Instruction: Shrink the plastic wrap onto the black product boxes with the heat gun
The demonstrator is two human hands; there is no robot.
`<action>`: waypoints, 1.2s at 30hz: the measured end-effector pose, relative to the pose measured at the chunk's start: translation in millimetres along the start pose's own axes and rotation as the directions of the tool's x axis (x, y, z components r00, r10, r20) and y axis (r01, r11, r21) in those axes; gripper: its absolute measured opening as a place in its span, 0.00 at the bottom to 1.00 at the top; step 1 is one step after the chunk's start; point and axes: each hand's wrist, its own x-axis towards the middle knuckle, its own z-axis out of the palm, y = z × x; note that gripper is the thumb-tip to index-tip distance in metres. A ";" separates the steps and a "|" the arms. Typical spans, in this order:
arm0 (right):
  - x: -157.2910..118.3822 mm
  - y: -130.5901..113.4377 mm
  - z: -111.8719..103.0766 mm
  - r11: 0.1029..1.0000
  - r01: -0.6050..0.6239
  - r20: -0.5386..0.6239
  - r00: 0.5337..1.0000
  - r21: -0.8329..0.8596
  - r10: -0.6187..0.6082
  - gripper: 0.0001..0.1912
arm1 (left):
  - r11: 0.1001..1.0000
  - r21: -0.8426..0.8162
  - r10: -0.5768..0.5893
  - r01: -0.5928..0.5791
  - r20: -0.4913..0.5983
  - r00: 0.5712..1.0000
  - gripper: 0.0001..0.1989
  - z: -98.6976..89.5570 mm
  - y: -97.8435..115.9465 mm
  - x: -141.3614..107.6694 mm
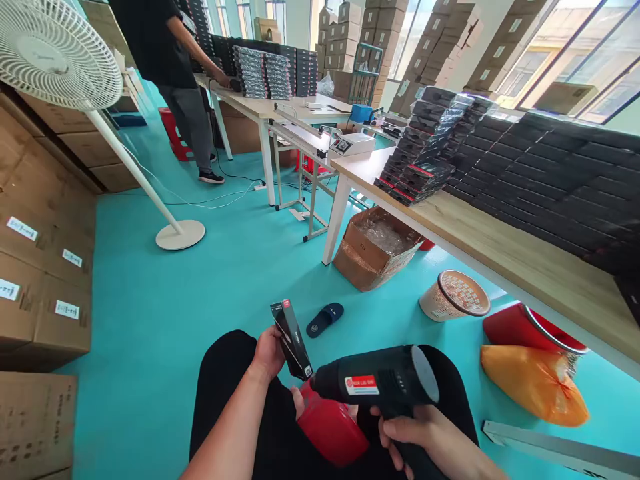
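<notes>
My left hand point(269, 353) is closed around the lower left side of a slim black box point(291, 341) with a red corner tab, held tilted above my lap. In my right hand point(423, 433) is a black heat gun point(367, 377) with a red and white label, my fingers wrapped round its handle. Its nozzle points left, close to the bottom end of the box; whether they touch I cannot tell. Below the gun, between my knees, sits a red plastic object point(333, 427), partly hidden.
A workbench point(510, 227) on the right carries stacked black boxes point(555, 173). Beneath it stand an open carton point(377, 247), a wastebasket point(440, 300) and an orange bag point(535, 380). A slipper point(325, 320) lies ahead. At left are a fan point(180, 235) and cartons point(45, 267); a person point(175, 87) stands beyond.
</notes>
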 end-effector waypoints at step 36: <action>10.4 -54.0 18.9 0.994 0.108 -0.141 0.985 0.035 -0.102 0.12 | 0.069 0.787 0.616 -0.613 0.450 0.647 0.20 -12.4 -18.3 14.2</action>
